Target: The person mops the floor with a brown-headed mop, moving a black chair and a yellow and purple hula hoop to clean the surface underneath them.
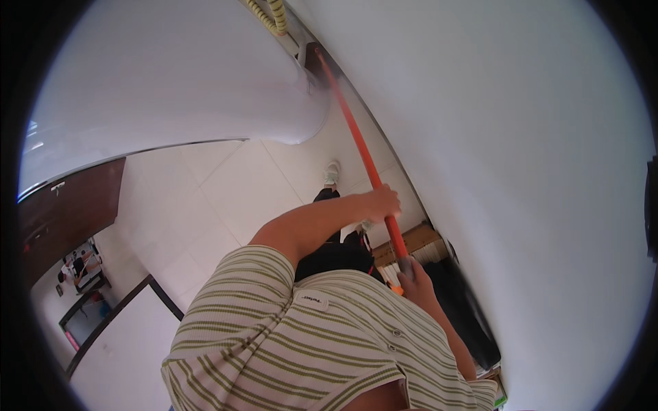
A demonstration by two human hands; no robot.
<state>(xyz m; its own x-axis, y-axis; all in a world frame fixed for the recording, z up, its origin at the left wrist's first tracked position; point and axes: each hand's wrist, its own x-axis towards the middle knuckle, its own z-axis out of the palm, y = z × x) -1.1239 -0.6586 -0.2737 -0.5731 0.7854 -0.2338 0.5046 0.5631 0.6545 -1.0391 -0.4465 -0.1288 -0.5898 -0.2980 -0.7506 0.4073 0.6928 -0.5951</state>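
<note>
A long red-orange pole [354, 123] runs along the foot of the white wall [488, 128]. My left hand [384, 202] is wrapped around its shaft, with that arm reaching across my body. At the grey near end, my right hand [417, 280] grips the pole close to my waist. The pole's far end lies in a narrow gap, against a dark brown surface [314, 60]. What is fixed to that end cannot be made out. One of my light-coloured shoes [332, 173] stands on the pale tiled floor [221, 195].
A large white rounded surface [195, 77] bulges in at the upper left, near a yellow striped hose [270, 18]. A cardboard box [411, 244] and a black object [457, 308] stand along the wall by my right arm. A dark brown door [77, 205] and another person [77, 267] are at far left.
</note>
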